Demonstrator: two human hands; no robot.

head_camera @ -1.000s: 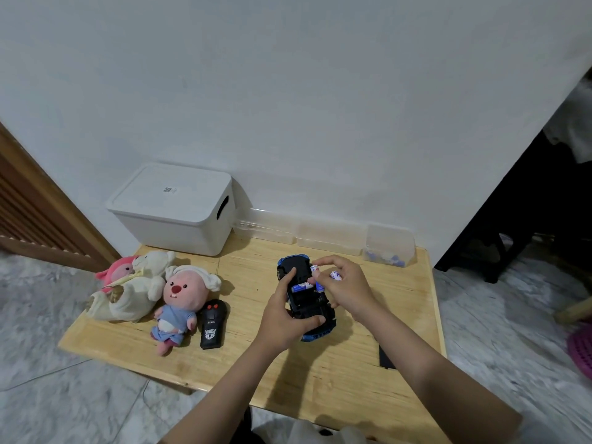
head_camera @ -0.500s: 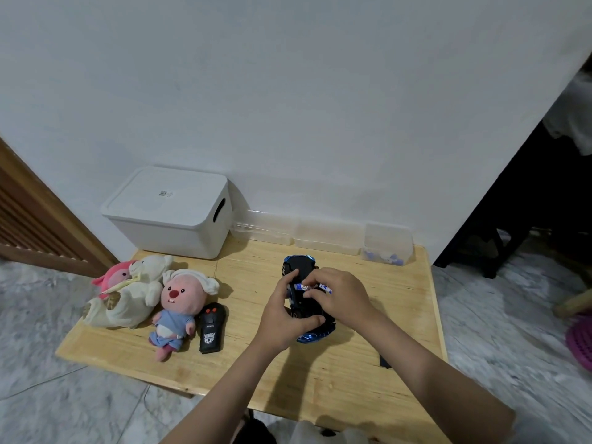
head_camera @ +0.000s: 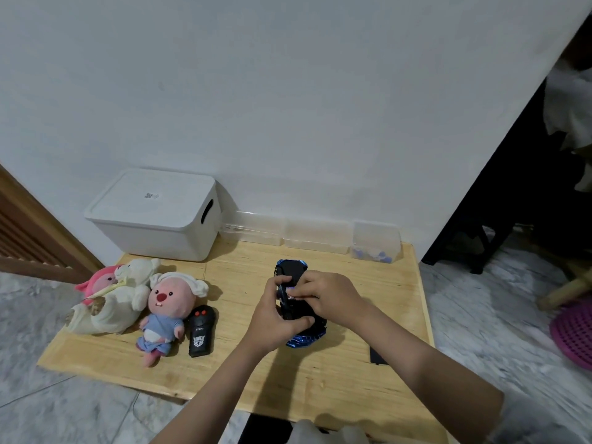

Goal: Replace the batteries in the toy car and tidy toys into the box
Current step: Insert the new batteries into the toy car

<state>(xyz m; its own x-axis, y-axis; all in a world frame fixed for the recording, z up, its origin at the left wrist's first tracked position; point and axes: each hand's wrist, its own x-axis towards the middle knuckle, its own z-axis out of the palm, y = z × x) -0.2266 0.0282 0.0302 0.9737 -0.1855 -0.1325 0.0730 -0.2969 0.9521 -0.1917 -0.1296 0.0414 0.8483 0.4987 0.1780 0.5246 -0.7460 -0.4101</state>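
Note:
A blue and black toy car (head_camera: 293, 270) lies upside down on the wooden table (head_camera: 368, 302). My left hand (head_camera: 272, 318) grips its left side, thumb across the near end. My right hand (head_camera: 330, 296) rests on the underside, fingertips pressing a battery into the compartment; most of the battery is hidden. A white lidded box (head_camera: 153, 213) stands at the back left against the wall. Left of the car lie a black remote control (head_camera: 200, 331), a pink plush in blue clothes (head_camera: 166, 312), a cream plush (head_camera: 118, 302) and a pink plush (head_camera: 96, 280) behind it.
Clear plastic organiser trays (head_camera: 317, 235) line the wall, the right one (head_camera: 374, 241) holding small blue and white items. A flat black piece (head_camera: 376, 357) lies on the table under my right forearm. Marble floor surrounds the table; a purple basket (head_camera: 573, 331) sits far right.
My right hand has come down from holding batteries above the car onto its underside, its fingers now pressing into the compartment. My left hand has kept its grip on the car.

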